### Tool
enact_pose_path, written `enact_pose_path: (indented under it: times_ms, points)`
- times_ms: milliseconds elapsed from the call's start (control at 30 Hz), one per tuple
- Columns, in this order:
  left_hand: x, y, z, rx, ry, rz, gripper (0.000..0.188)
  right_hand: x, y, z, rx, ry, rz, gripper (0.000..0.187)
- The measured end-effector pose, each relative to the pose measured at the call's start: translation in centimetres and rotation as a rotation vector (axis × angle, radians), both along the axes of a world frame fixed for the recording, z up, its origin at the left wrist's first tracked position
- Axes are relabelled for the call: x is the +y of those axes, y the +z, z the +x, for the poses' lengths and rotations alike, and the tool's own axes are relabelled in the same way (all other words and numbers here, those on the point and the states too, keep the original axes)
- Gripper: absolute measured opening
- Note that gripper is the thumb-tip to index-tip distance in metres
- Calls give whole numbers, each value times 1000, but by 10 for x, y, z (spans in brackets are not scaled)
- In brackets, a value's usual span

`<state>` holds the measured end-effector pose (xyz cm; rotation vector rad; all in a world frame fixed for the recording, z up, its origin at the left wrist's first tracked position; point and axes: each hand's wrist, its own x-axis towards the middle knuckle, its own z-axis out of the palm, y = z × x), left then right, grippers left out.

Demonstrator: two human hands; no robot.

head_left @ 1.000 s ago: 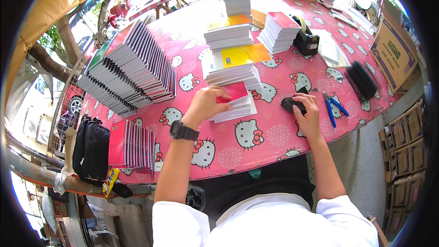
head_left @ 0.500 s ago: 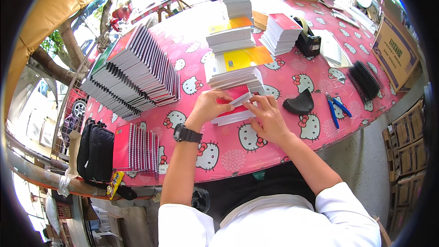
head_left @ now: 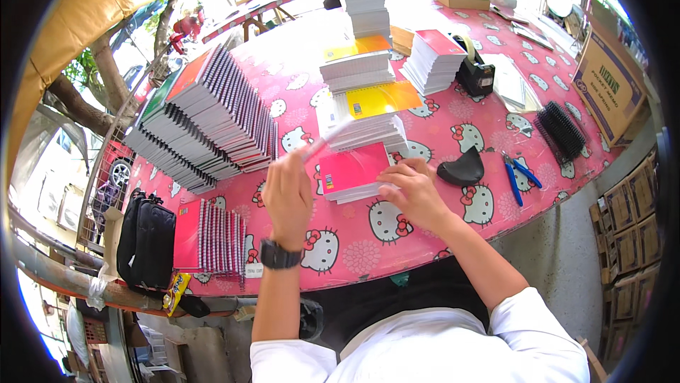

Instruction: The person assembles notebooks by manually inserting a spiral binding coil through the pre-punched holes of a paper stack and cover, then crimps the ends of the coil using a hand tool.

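Left hand upright, curled; right hand palm-down, angled leftward.

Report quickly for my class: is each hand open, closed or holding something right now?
Left hand: closed, holding a thin, flat, pink-and-white paper item, blurred.
Right hand: at the right edge of the pink-covered rectangular paper stack; grip cannot be told.

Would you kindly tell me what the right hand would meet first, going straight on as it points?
Most likely the pink notebook stack, though depth is unclear and the right hand may touch its edge.
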<state>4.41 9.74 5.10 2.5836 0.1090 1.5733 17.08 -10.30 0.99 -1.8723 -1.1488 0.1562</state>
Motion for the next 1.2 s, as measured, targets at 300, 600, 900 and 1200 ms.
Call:
enact_pose_path:
  times_ms: [300, 600, 900, 1200]
  points:
    - [-70, -30, -60, 204, -117, -221, 64, -13, -7, -24, 696, 149, 368, 22]
    - [-99, -96, -52, -62, -348, -1239, 66, -10, -25, -60, 604, -74, 365, 6]
    - [-122, -52, -50, 391, -20, -228, 41, -30, -19, -42, 248, 53, 417, 9]
    - [-111, -52, -36, 320, -87, -140, 41, -231, -33, 230, -717, -1218, -551, 37]
